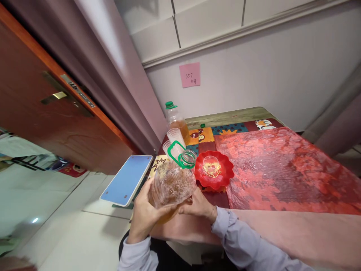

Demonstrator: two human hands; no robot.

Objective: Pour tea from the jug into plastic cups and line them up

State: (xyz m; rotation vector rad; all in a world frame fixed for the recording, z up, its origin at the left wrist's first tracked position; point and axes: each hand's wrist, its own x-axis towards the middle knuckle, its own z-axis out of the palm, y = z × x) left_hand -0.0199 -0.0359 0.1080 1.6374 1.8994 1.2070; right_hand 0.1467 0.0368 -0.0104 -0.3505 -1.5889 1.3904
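Note:
A large clear plastic bottle [175, 184] with foamy amber liquid is tilted between both hands, its uncapped mouth pointing away to the right. A green carrying loop hangs at its neck. My left hand [145, 210] is wrapped around the bottle's left side, and my right hand [197, 205] grips it low on the right. Just beyond the mouth lies a red scalloped plate [229, 169] with a clear plastic cup [211, 164] standing on it. Clear cups in stacks [175, 136] stand behind the bottle, partly hidden by the green loop.
A second bottle [179, 124] with a green cap stands at the back left, near a loose green cap [202, 125]. The table has a red patterned cover [282, 169]. Left of it is a blue-topped stool [126, 178]; a wooden door [56, 90] stands farther left.

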